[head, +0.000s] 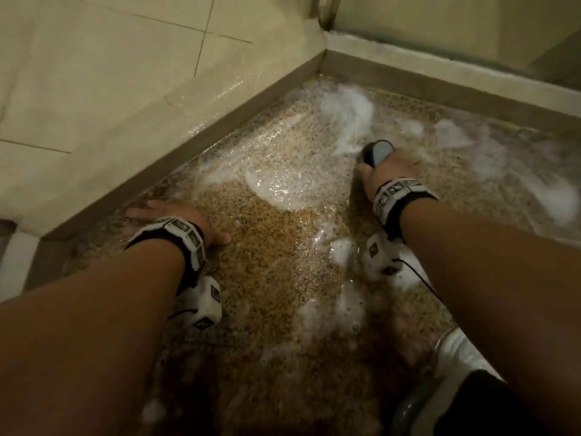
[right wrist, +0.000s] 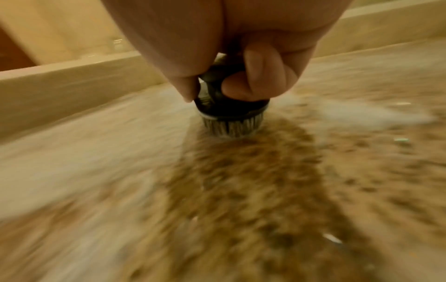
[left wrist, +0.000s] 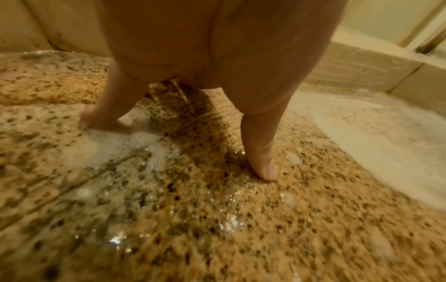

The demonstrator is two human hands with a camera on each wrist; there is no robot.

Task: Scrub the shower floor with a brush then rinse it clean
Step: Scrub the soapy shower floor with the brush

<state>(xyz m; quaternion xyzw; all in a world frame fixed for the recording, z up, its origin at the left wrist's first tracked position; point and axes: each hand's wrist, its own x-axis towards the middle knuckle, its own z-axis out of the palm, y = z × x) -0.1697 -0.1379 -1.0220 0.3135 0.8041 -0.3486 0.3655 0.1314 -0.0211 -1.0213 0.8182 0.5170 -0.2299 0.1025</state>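
The speckled brown shower floor (head: 270, 272) is wet and streaked with white foam (head: 349, 118). My right hand (head: 388, 171) grips a round black scrub brush (head: 377, 152) with a grey top, far right of centre. In the right wrist view the fingers curl round the brush (right wrist: 230, 106), whose pale bristles press on the floor (right wrist: 241, 190). My left hand (head: 176, 218) rests flat on the floor near the left wall, fingers spread. In the left wrist view its straight fingertips (left wrist: 265, 169) touch the wet stone (left wrist: 217, 219) beside suds.
A raised stone curb (head: 195, 143) borders the floor at the left and far side, meeting in a corner (head: 323, 58). Cream wall tiles (head: 110, 73) rise at the left. A foot in a white shoe (head: 452, 360) stands at the lower right.
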